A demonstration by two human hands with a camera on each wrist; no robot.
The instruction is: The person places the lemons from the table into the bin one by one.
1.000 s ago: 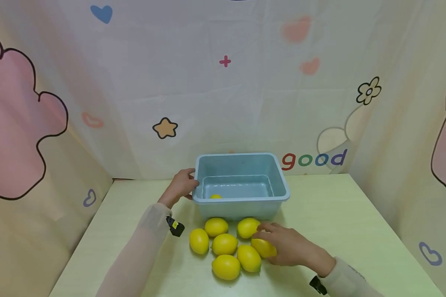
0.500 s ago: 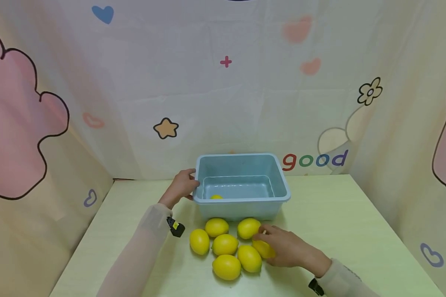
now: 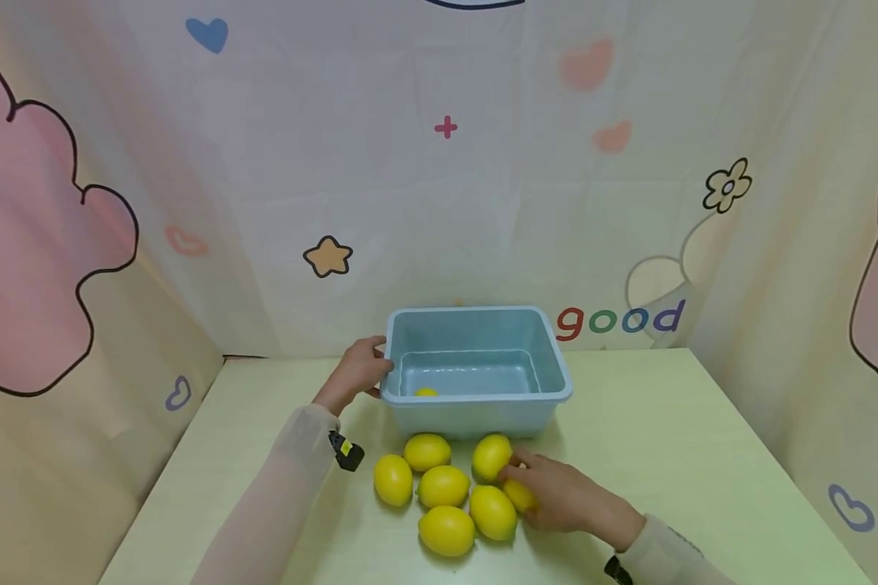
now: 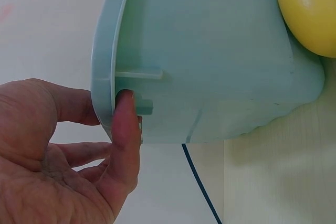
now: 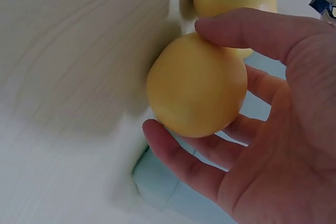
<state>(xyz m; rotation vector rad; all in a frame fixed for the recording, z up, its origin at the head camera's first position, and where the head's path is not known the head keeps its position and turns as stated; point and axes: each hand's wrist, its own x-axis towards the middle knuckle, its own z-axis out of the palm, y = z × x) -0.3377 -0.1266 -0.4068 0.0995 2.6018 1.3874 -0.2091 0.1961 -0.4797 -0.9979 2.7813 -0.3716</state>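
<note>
The bin [image 3: 475,418] hides most of 1 lemon [image 3: 426,392] behind its front; right fingers [image 3: 530,465] partly cover another lemon [image 3: 519,496].

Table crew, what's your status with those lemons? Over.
Left hand gripping blue bin by its rim. Right hand holding one lemon. Possibly in the way: neighbouring lemons, bin's near wall.

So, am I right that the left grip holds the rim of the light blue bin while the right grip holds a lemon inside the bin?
Not quite: the head view shows the right grip holding its lemon outside the light blue bin, in front of it among the other lemons. The left grip does hold the rim.
</note>
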